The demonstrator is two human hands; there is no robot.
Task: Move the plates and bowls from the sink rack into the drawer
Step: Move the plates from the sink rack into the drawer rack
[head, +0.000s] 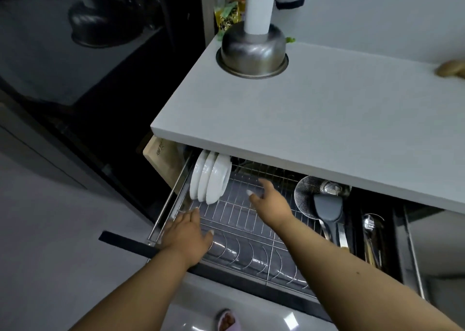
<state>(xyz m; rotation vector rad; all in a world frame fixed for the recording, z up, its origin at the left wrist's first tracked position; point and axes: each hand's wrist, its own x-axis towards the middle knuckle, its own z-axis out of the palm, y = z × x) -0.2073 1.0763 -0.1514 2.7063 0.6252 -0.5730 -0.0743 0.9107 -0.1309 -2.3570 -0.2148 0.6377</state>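
Step, as judged: between loads; drawer (251, 278) pulled out under desk (314, 119), three white plates (210, 177) upright in wire rack's back-left slots. Next move likely calls for return to sink rack, out of view, for more dishes; free slots beside plates.
Left hand (187, 232) flat, fingers loose, over front-left rack wires, nothing held.
Right hand (268, 200) reaching mid-rack, fingers spread, nothing held.

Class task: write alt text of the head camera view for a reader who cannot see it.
Both of a person's hands, left hand and right hand, reach open and empty over the wire rack of a pulled-out drawer. Three white plates stand upright at its back left; utensils lie to the right. A steel bowl sits upside down on the grey countertop.
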